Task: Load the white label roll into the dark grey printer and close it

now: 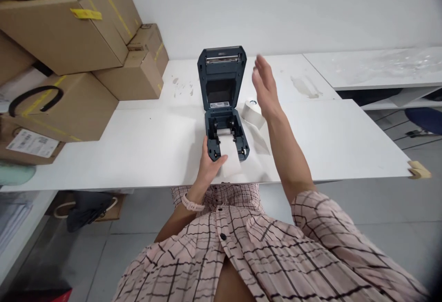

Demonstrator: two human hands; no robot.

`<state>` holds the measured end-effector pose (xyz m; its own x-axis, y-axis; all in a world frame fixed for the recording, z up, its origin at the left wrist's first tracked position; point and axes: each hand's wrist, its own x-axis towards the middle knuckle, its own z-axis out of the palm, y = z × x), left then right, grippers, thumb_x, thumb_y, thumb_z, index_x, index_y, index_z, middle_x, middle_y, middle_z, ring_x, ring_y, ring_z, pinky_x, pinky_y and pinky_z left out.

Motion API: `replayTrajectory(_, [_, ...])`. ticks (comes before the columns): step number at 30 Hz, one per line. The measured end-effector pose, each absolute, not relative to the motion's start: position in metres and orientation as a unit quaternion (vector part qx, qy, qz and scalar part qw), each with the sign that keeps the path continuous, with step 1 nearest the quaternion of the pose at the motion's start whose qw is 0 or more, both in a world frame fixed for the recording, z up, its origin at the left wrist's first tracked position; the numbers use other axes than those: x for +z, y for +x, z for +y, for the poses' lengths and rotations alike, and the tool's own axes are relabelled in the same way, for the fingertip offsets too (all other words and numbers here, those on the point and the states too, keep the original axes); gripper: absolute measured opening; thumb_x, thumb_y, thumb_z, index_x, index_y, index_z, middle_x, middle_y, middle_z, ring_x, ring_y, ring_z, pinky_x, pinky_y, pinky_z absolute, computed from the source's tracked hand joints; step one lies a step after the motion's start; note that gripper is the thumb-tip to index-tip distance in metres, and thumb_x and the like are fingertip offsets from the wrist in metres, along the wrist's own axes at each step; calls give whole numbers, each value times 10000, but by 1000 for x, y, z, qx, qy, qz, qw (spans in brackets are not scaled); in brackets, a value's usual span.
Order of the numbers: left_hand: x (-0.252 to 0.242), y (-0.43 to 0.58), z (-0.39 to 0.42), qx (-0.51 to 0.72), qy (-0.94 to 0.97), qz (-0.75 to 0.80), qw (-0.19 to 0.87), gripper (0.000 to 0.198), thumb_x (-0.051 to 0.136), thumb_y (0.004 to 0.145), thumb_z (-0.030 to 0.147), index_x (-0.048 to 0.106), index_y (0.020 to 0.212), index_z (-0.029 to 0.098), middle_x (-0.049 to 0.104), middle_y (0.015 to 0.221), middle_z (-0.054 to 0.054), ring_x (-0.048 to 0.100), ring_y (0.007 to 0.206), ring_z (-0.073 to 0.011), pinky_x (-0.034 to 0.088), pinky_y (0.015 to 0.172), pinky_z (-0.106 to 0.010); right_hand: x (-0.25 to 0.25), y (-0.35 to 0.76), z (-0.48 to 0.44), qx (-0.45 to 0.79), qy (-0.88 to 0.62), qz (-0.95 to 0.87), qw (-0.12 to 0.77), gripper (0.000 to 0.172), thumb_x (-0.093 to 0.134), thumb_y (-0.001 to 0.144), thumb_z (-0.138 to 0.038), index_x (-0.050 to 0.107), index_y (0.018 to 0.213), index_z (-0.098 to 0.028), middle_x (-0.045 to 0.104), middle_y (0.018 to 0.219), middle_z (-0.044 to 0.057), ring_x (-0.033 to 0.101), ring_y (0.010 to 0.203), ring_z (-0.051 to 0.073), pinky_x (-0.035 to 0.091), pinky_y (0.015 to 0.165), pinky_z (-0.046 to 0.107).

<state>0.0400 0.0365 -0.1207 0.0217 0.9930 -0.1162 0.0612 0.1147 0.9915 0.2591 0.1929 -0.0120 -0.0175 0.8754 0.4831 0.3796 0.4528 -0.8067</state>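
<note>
A dark label printer (210, 124) stands on the white table with its lid (221, 69) swung up. A strip of white label paper (229, 152) runs from inside it over the front edge towards me. My left hand (209, 166) grips the printer's front left corner, fingers along the side and thumb on the paper strip. Raised to the right of the lid is my right hand (265, 88), fingers stretched out, holding nothing. Partly behind my right wrist lies a white paper roll (253, 114) with a loose tail beside the printer.
Cardboard boxes (62, 35) with yellow tape are stacked on the table's left side, a black curved strap (36, 91) among them. A white wall rises behind. The table's front edge (138, 187) runs close to my body. A lower shelf (397, 99) stands at the right.
</note>
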Motion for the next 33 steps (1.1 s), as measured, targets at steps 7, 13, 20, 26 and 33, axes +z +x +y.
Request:
replayTrajectory(7, [-133, 36, 9, 431, 477, 536, 547, 1194, 799, 809, 600, 21, 1684, 371, 230, 1765, -124, 412, 1551, -350, 492, 1188, -452, 18, 238, 240, 300, -440, -681, 503, 777, 79, 1015, -790, 395, 1531, -302, 445, 1615, -7, 400, 1475, 181, 349, 1242, 366])
replayTrajectory(13, [-134, 30, 9, 461, 455, 511, 566, 1200, 778, 817, 633, 1, 1689, 357, 190, 1778, -122, 357, 1584, -337, 430, 1236, -445, -30, 243, 104, 190, -448, -702, 520, 469, 261, 1096, -576, 583, 1326, -325, 603, 1429, 48, 507, 1437, 260, 386, 1240, 462])
replayTrajectory(20, [-121, 24, 30, 484, 426, 546, 535, 975, 521, 925, 748, 39, 1687, 376, 124, 1796, -61, 192, 1646, -302, 389, 1266, -423, -117, 234, 55, 366, -541, -577, 490, 674, 552, 969, -576, 370, 1564, -316, 414, 1673, 98, 398, 1548, 301, 391, 1242, 532])
replayTrajectory(26, [-113, 42, 40, 453, 470, 512, 557, 984, 716, 878, 620, 217, 1665, 302, 429, 1676, -114, 459, 1518, -343, 486, 1198, -430, -137, 232, 61, 569, -484, -431, 505, 1028, 722, 817, -613, 208, 1644, -285, 449, 1663, 118, 535, 1449, 332, 482, 1193, 521])
replayTrajectory(33, [-121, 42, 42, 495, 450, 524, 527, 903, 842, 756, 582, 474, 1506, 238, 550, 1545, -160, 579, 1374, -343, 524, 1104, -456, -144, 231, 61, 529, -470, -428, 562, 941, 767, 785, -648, 383, 1576, -312, 501, 1621, 80, 478, 1487, 340, 407, 1244, 551])
